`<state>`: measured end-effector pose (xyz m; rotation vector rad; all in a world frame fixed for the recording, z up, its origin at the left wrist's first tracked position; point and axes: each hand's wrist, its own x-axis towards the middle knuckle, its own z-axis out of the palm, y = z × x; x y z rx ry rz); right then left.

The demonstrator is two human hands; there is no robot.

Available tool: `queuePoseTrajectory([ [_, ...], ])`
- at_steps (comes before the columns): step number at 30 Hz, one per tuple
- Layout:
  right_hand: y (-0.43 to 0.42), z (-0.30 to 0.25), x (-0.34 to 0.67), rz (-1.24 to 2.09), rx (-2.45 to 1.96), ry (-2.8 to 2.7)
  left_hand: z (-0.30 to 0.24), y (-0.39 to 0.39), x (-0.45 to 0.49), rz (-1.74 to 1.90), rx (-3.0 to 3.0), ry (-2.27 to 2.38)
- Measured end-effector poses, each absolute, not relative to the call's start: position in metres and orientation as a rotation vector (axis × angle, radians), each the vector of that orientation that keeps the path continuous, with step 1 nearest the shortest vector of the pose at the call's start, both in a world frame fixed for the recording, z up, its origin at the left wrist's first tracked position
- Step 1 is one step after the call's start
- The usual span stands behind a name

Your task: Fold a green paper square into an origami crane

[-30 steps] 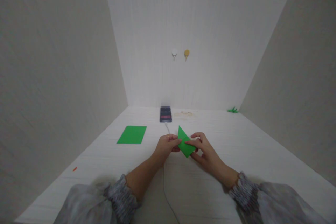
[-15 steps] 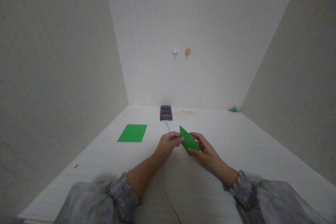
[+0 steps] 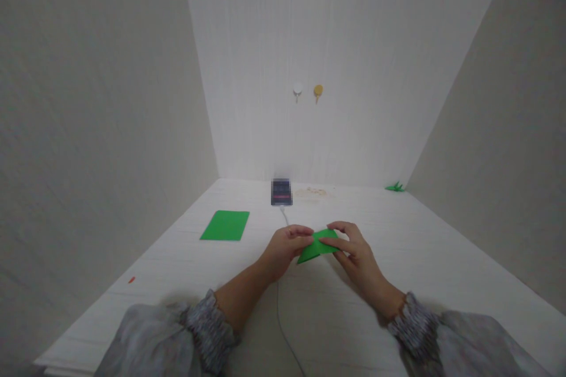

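A folded piece of green paper (image 3: 319,245) is held between both hands, above the white table. My left hand (image 3: 287,246) pinches its left part between thumb and fingers. On the right side, my right hand (image 3: 356,250) grips the paper, with a finger lying across its face and another at its far edge. The paper's lower left corner points toward me, and its layers part slightly along the near edge. Some of the paper is hidden behind the fingers.
A flat green paper sheet (image 3: 225,225) lies to the left. Farther back is a phone-like device (image 3: 282,192) with a white cable (image 3: 279,312) running toward me. A folded green paper piece (image 3: 395,187) sits in the far right corner. Two hooks (image 3: 318,90) are on the back wall.
The folded paper has been turned in my hands, from a steep slant with its point up to a flatter position. My right hand's fingers have shifted onto its face.
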<state>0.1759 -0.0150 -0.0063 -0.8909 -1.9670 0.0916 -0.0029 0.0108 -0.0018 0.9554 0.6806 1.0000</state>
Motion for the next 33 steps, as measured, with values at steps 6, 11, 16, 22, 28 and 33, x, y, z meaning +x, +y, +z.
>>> queuePoseTrajectory([
  [6,-0.013,-0.012,0.172,0.634,-0.941,-1.644,-0.015,0.019,-0.005,1.077,1.026,0.768],
  [11,-0.011,-0.016,0.16,1.121,-0.99,-1.211,-0.015,0.018,-0.005,1.026,1.114,0.827],
  [16,-0.011,-0.022,0.154,1.341,-1.054,-1.239,-0.012,0.013,-0.004,0.998,1.194,0.863],
  [22,-0.01,-0.027,0.159,1.218,-1.131,-1.398,-0.006,0.009,-0.002,0.988,1.189,0.854],
  [28,-0.015,-0.016,0.16,0.976,-1.133,-1.645,-0.004,0.008,-0.002,0.981,1.172,0.834],
  [33,-0.017,-0.012,0.162,0.823,-1.083,-1.754,-0.002,0.009,-0.003,1.01,1.153,0.826],
])
